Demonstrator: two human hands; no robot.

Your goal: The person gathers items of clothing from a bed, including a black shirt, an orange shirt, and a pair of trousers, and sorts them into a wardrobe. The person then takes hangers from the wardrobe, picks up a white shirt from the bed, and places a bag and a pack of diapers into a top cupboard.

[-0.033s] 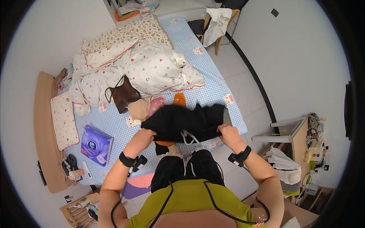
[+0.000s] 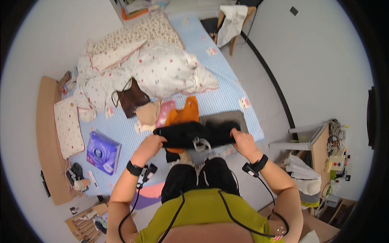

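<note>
Black garment (image 2: 194, 135) hangs stretched over the bed (image 2: 227, 87) edge, sagging mid-span: I'd judge it soft, light, floppy. Best taken at its ends. Left hand (image 2: 150, 143) and right hand (image 2: 242, 139) each closed around one end.

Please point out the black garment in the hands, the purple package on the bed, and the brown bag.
black garment (image 2: 190, 135), head view, on its folded middle.
purple package (image 2: 103, 152), head view, on its top face.
brown bag (image 2: 133, 101), head view, on its body.
</note>
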